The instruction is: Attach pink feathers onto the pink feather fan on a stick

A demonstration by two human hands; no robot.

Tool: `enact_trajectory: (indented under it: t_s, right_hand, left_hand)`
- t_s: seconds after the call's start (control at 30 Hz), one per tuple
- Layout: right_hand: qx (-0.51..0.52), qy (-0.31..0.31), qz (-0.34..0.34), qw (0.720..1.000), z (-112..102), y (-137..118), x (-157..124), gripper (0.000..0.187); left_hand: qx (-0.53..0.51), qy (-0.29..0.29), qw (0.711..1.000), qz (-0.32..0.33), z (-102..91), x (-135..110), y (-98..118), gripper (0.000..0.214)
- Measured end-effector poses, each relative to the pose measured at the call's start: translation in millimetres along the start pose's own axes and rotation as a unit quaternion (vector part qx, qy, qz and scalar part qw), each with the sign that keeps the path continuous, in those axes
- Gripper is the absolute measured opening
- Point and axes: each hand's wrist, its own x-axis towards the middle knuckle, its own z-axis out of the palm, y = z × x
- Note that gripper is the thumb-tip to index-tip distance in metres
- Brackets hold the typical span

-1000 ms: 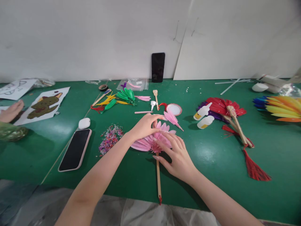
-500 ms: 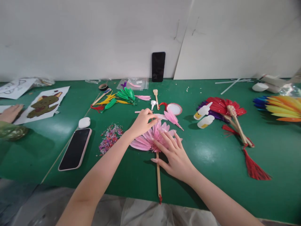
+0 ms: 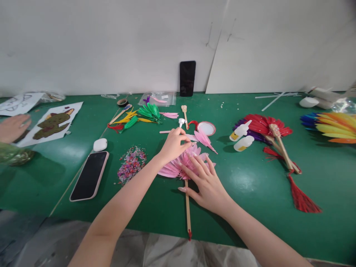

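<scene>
Head view: pressing pink feather fan (image 3: 172,168) onto table (image 3: 239,218) with right hand (image 3: 207,183), fingers spread apart over plumes, probably for steadying. Holding left hand (image 3: 175,145) at fan's far edge, fingertips nearly together; cannot tell whether clamped on anything. Having loose pink feather (image 3: 205,140) just beyond, perhaps for easy reach.
</scene>
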Motion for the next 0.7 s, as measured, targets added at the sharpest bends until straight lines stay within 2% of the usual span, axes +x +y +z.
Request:
enact_trajectory:
  t_s: [0.37, 0.6, 0.7]
  right_hand:
    - [0.004, -0.006, 0.000, 1.000, 1, 1, -1, 0.059]
    - [0.011, -0.005, 0.001, 1.000, -1, 1, -1, 0.059]
    - [0.015, -0.005, 0.000, 1.000, 0, 2, -1, 0.060]
  left_hand:
    - [0.018, 0.013, 1.000, 0.000, 4.1, -1, 2, 0.011]
    - [0.018, 0.038, 0.999, -0.027, -2.8, 0, -6, 0.033]
    - [0.008, 0.048, 0.998, -0.038, -7.2, 1, -8, 0.034]
